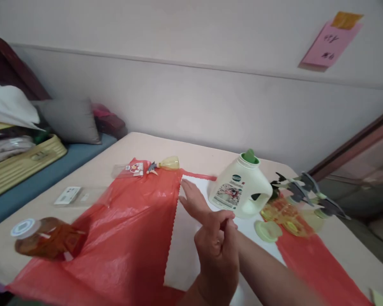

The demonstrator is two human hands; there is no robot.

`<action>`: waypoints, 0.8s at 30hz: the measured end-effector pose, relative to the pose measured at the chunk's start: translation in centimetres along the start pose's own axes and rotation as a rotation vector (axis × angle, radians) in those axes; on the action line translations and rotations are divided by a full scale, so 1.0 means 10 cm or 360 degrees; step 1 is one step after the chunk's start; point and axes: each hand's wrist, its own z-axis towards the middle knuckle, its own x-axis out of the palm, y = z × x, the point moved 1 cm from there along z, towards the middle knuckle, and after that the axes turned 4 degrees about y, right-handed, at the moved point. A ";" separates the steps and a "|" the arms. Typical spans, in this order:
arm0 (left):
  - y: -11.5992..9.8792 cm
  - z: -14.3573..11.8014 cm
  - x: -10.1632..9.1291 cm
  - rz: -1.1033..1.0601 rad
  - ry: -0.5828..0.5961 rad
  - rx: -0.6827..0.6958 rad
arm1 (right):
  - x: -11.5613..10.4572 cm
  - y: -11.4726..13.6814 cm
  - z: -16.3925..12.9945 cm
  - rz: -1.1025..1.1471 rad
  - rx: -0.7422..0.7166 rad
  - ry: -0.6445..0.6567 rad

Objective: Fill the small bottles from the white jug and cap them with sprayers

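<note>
My left hand (215, 250) comes up from the bottom edge with its fingers wrapped round my right wrist. Stretched out flat, my right hand (194, 199) holds nothing and is over a white sheet with a scalloped edge (181, 250). Beyond the wrist stands a pale plastic detergent jug (242, 185), upright, with a green spout in its open neck. A light green cap (268, 230) lies to the right of the jug. Under the sheet spreads a red plastic bag (134, 238), creased and covering much of the table.
On the left lie a jar of amber liquid (51, 238) with a white lid and two clear plastic bottles. A yellowish spray bottle (169, 163) rests at the back. Several spray bottles (306, 216) crowd the right side. A white wall (191, 102) borders the table's far edge.
</note>
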 end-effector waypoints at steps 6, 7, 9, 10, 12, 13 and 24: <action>0.00 0.16 -0.18 -0.0222 -0.0372 -0.0077 | 0.33 -0.09 1.45 -0.0509 0.0093 0.0238; 0.00 0.17 -0.19 -0.0250 -0.0424 -0.0099 | 0.39 -0.10 1.58 -0.0565 0.0099 0.0272; -0.01 0.21 -0.20 -0.0291 -0.0504 -0.0157 | 0.47 -0.14 1.72 -0.0658 0.0107 0.0309; 0.00 0.22 -0.20 -0.0302 -0.0523 -0.0192 | 0.50 -0.16 1.75 -0.0698 0.0116 0.0306; 0.00 0.25 -0.22 -0.0315 -0.0529 -0.0254 | 0.49 -0.19 1.73 -0.0767 0.0144 0.0263; 0.00 0.26 -0.22 -0.0314 -0.0510 -0.0279 | 0.47 -0.21 1.70 -0.0796 0.0154 0.0236; -0.11 0.20 -0.11 -0.0475 -0.0434 -0.0456 | 0.15 -0.19 1.45 -0.0879 0.0239 0.0210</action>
